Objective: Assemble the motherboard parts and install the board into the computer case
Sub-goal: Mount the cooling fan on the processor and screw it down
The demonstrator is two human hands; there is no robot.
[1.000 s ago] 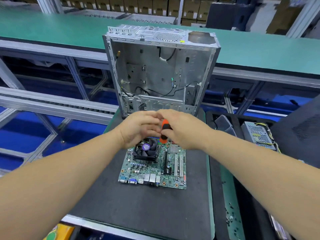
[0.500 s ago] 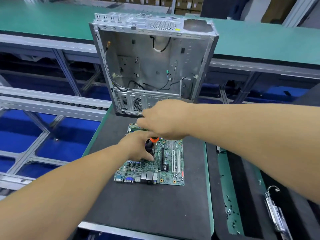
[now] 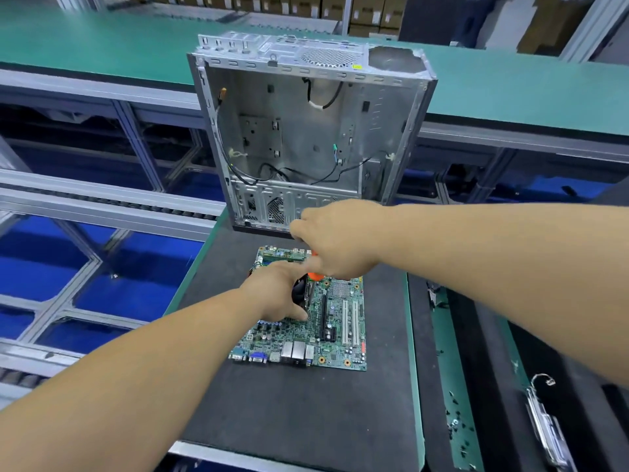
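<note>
A green motherboard (image 3: pixel 326 332) lies flat on the black mat (image 3: pixel 306 420). My left hand (image 3: pixel 275 294) lies over the black CPU cooler fan (image 3: pixel 301 292) on the board, fingers curled round it. Above it, my right hand (image 3: pixel 335 240) grips an orange-handled screwdriver (image 3: pixel 316 274), of which only a bit of the handle shows under the fist. The tip is hidden. Behind the board stands the open, empty metal computer case (image 3: pixel 306 131), with loose cables inside.
Right of the mat runs a green strip (image 3: pixel 456 386) with several loose screws, and a metal bracket (image 3: pixel 548 430) lies at the far right. A green conveyor belt (image 3: pixel 102 46) runs behind the case. Left of the mat are metal rails over blue floor.
My right hand with the screwdriver has moved from beside my left hand to above it, towards the case. My left hand has dropped onto the cooler fan.
</note>
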